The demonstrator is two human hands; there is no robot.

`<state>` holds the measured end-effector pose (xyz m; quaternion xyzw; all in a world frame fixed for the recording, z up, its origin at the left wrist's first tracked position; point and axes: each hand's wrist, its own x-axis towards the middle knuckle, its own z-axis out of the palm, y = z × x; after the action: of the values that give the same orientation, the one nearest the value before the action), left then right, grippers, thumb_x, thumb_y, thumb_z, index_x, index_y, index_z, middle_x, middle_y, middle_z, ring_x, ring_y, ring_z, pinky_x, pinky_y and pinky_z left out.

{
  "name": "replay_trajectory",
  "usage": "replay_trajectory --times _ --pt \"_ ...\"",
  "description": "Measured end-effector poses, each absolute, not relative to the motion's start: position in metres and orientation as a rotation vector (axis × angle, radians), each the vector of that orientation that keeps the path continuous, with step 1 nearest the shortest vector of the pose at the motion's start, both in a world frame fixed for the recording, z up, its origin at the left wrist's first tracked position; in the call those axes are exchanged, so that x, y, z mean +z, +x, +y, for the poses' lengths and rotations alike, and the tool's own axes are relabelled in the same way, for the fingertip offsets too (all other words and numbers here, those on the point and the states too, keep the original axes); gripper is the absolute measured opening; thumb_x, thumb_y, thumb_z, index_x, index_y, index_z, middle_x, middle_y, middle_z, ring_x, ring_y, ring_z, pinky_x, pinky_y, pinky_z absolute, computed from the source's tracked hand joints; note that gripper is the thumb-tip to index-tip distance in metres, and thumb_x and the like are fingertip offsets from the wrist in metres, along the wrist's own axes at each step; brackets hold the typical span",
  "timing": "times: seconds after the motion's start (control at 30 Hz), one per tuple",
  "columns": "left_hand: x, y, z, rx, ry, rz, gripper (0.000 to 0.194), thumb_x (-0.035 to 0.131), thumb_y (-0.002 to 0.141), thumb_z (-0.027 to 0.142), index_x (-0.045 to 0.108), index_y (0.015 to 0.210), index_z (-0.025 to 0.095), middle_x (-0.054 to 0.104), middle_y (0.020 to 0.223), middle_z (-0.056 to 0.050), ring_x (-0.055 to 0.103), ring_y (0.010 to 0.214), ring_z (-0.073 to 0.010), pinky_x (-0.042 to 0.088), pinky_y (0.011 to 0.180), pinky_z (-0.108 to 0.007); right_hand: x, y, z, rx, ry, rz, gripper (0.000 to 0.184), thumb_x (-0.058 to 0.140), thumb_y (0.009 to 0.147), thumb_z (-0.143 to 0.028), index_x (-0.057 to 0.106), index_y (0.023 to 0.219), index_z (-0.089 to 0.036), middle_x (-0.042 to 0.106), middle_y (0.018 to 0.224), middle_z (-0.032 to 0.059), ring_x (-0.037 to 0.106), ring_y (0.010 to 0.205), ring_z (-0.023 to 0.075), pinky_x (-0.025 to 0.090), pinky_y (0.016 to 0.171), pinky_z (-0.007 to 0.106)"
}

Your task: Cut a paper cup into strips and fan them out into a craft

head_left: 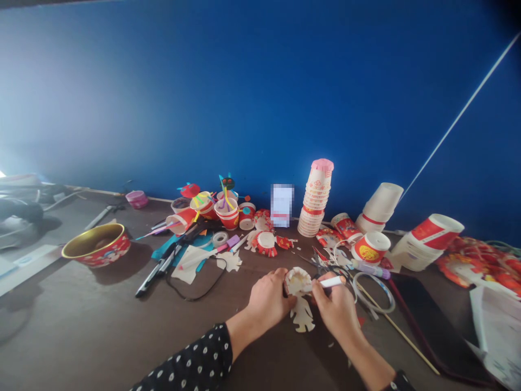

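While our left hand [268, 296] pinched the paper cutout [302, 312] between our hands, our right hand [336, 307] gripped a white marker [332, 282] beside it (pressing hard could have torn it); overreaching might have nudged the scissors [321, 266] beyond.

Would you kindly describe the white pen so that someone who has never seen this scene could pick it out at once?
At the dark table below the blue wall, the left hand holds a pale paper cutout. Beside it, the right hand grips the white pen, whose orange end sets it apart from the purple tube lying farther right.
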<state>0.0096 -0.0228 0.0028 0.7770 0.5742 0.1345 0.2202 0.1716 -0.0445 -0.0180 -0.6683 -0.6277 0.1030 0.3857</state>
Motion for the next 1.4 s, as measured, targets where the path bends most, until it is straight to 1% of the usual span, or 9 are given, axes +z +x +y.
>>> replay_trajectory --times 0.13,0.23,0.33,0.53,0.73,1.03,1.13,1.27,1.4 --pt "0.002 0.01 -0.023 0.38 2.142 1.586 0.041 0.059 0.064 0.033 0.05 0.102 0.023 0.062 0.093 -0.003 0.058 0.085 -0.0209 0.042 0.069 -0.026 -0.016 0.174 -0.045 0.417 -1.659 -1.48 0.025 0.043 0.079 -0.042 0.048 0.067 -0.021 0.06 0.051 0.0032 0.06 0.052 0.0206 0.044 0.051 0.028" --pt "0.003 0.01 -0.023 0.379 2.127 1.601 0.044 0.059 0.063 0.033 0.05 0.105 0.023 0.062 0.093 -0.003 0.057 0.086 -0.0208 0.041 0.07 -0.026 -0.013 0.175 -0.045 0.454 -1.613 -1.368 0.023 0.045 0.078 -0.04 0.046 0.065 -0.022 0.058 0.047 0.0013 0.058 0.046 0.0192 0.044 0.05 0.027" --pt "0.003 0.011 -0.023 0.372 2.124 1.595 0.045 0.059 0.064 0.033 0.05 0.106 0.022 0.061 0.093 -0.004 0.057 0.086 -0.0204 0.04 0.07 -0.026 -0.012 0.175 -0.045 0.478 -1.584 -1.368 0.023 0.046 0.078 -0.04 0.046 0.064 -0.022 0.057 0.045 0.0007 0.058 0.045 0.0188 0.044 0.048 0.027" --pt "0.002 0.011 -0.023 0.394 2.093 1.602 0.043 0.059 0.063 0.031 0.051 0.105 0.023 0.061 0.092 -0.003 0.057 0.085 -0.0205 0.04 0.07 -0.027 -0.016 0.175 -0.045 0.329 -1.608 -1.412 0.025 0.046 0.077 -0.042 0.048 0.064 -0.021 0.059 0.048 0.0026 0.057 0.047 0.0186 0.041 0.047 0.026" --pt "0.001 0.011 -0.022 0.417 2.094 1.591 0.043 0.06 0.062 0.031 0.052 0.103 0.023 0.061 0.091 -0.003 0.057 0.084 -0.0203 0.04 0.069 -0.026 -0.013 0.175 -0.045 0.295 -1.574 -1.461 0.025 0.046 0.077 -0.041 0.048 0.063 -0.021 0.059 0.049 0.0028 0.055 0.047 0.0182 0.039 0.045 0.025" --pt "0.002 0.011 -0.023 0.411 2.101 1.598 0.043 0.06 0.062 0.031 0.052 0.104 0.022 0.062 0.092 -0.004 0.057 0.084 -0.0207 0.041 0.069 -0.026 -0.015 0.177 -0.043 0.305 -1.58 -1.438 0.026 0.046 0.076 -0.042 0.049 0.063 -0.02 0.058 0.047 0.0026 0.055 0.045 0.0182 0.04 0.043 0.026" --pt "0.001 0.012 -0.022 0.409 2.085 1.608 0.047 0.06 0.061 0.031 0.051 0.107 0.022 0.062 0.092 -0.003 0.057 0.084 -0.0207 0.041 0.069 -0.027 -0.01 0.178 -0.046 0.331 -1.524 -1.387 0.025 0.047 0.077 -0.042 0.05 0.065 -0.02 0.057 0.045 0.0015 0.055 0.042 0.0171 0.041 0.042 0.025" --pt "0.001 0.012 -0.021 0.423 2.048 1.621 0.053 0.058 0.061 0.031 0.049 0.113 0.023 0.063 0.087 -0.003 0.058 0.08 -0.0196 0.041 0.068 -0.026 -0.005 0.178 -0.05 0.332 -1.434 -1.24 0.024 0.049 0.079 -0.043 0.049 0.074 -0.019 0.056 0.047 0.0002 0.057 0.043 0.0171 0.042 0.042 0.024" --pt "-0.001 0.01 -0.019 0.469 2.009 1.598 0.05 0.055 0.063 0.029 0.05 0.112 0.024 0.064 0.079 -0.001 0.059 0.073 -0.0175 0.04 0.061 -0.023 -0.006 0.179 -0.051 0.38 -1.441 -1.154 0.026 0.049 0.079 -0.044 0.048 0.075 -0.019 0.056 0.048 -0.0005 0.057 0.043 0.0164 0.043 0.042 0.024"
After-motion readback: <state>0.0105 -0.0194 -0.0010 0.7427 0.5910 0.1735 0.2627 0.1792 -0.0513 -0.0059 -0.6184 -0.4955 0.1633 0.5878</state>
